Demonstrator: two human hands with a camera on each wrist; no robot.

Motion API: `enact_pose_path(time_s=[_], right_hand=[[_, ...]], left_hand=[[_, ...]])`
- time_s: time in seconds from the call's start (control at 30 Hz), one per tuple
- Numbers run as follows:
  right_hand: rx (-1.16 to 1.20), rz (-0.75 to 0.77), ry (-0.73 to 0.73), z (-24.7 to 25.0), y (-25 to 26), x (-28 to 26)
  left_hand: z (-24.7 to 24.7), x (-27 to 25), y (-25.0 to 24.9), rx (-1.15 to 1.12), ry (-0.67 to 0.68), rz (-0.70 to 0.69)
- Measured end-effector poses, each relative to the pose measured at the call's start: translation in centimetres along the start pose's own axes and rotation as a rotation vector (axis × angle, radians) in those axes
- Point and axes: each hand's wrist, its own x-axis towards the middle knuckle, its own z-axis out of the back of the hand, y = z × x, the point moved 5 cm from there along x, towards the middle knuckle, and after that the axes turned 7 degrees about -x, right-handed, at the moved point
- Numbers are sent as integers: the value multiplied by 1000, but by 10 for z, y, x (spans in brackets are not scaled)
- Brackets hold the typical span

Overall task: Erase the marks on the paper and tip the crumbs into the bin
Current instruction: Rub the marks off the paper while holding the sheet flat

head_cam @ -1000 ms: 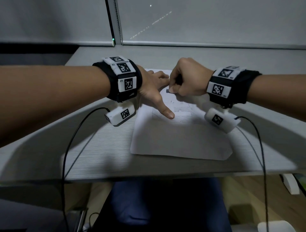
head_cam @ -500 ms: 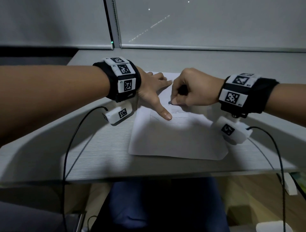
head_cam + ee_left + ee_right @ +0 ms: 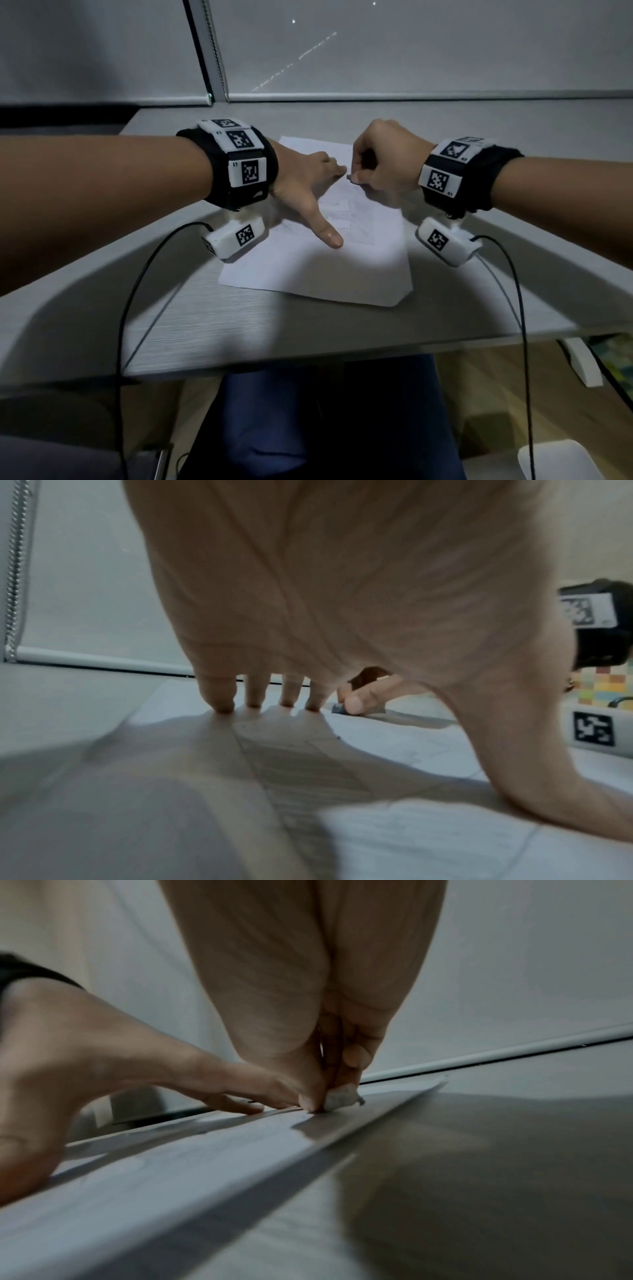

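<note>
White paper on grey desk, mid-erase.
Left hand splayed flat pinning paper; right hand pinching eraser near paper's far edge.

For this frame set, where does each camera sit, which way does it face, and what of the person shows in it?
Head: worn on the head, looking down at the desk; both forearms, left hand and right hand on the paper.
Left wrist: under the palm, facing along the fingers.
Right wrist: low, facing the eraser pinched on the paper.
Shared: both wrist views show the eraser and the other hand.
</note>
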Motion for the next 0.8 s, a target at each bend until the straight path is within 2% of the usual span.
enact_pose_path(time_s=[0.2, 0.47, 0.67, 0.8], right_hand=[[-10, 96, 112, -7, 23, -11], [-59, -59, 48, -2, 12, 19], [-28, 121, 121, -9, 29, -6], [-40, 75, 93, -7, 22, 8]], left_hand=[[-6, 9, 9, -73, 1, -24], [-5, 10, 11, -97, 22, 34], [-5, 10, 9, -98, 24, 18], [-4, 10, 7, -90, 23, 28]])
